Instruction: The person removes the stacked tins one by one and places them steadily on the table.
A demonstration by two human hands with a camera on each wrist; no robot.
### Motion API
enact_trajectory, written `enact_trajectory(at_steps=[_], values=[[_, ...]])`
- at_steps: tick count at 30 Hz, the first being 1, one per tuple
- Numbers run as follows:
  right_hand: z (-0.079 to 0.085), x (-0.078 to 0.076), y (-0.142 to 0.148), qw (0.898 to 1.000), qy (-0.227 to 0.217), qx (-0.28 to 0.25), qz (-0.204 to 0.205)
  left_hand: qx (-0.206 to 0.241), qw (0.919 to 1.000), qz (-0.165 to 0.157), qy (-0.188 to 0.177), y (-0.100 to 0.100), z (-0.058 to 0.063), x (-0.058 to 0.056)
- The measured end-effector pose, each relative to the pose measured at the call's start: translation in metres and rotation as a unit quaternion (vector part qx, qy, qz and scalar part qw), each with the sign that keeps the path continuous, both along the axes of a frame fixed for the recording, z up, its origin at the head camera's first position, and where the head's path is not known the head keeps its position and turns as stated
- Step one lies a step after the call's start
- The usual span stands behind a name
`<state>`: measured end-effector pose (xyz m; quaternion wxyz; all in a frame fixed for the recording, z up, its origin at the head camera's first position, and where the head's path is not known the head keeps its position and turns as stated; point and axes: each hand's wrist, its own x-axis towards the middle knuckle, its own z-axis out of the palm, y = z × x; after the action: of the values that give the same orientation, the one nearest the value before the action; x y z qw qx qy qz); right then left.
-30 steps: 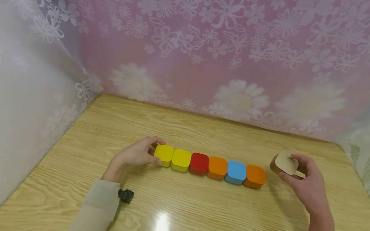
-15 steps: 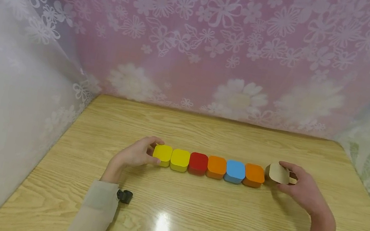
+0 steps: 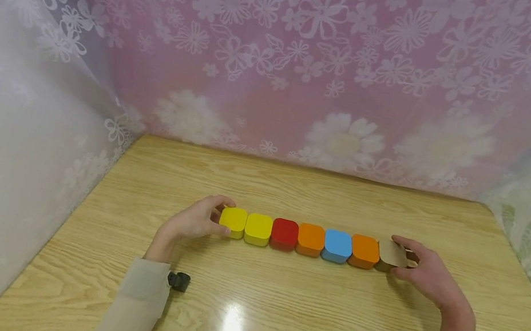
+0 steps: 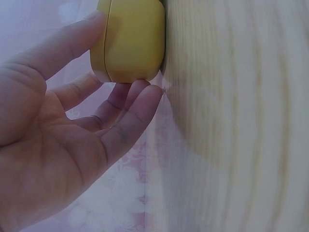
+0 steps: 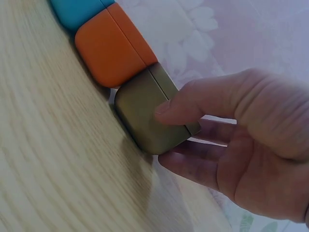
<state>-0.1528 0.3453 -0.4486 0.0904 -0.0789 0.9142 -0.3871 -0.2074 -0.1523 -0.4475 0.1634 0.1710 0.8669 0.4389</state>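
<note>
Several small rounded-square lidded boxes stand side by side in a row on the table. My left hand (image 3: 196,217) grips the leftmost yellow box (image 3: 233,222), thumb at its near side and fingers at its far side and end; the left wrist view shows that yellow box (image 4: 133,41) standing on the wood. At the right end, my right hand (image 3: 428,272) pinches a gold-brown box (image 3: 391,255) between thumb and fingers. In the right wrist view the gold-brown box (image 5: 149,113) touches the orange box (image 5: 113,48) beside it.
Between the held boxes stand another yellow box (image 3: 258,228), a red box (image 3: 285,233), an orange box (image 3: 311,239), a blue box (image 3: 337,244) and a second orange box (image 3: 364,250). A flowered pink curtain (image 3: 280,75) hangs behind the wooden table (image 3: 303,322).
My right hand has brought the gold-brown box left and down to the row's right end, from raised and apart to against the orange box. My left hand has stayed on the yellow box.
</note>
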Motion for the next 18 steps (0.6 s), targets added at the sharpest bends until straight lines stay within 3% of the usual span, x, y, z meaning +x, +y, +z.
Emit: enact_trajectory(at_steps=[18], values=[[0.0003,0.0,0.0019,1.0,0.001,-0.002,0.01,-0.004,1.0,-0.003,-0.004,-0.0012,0.0005,-0.0009]])
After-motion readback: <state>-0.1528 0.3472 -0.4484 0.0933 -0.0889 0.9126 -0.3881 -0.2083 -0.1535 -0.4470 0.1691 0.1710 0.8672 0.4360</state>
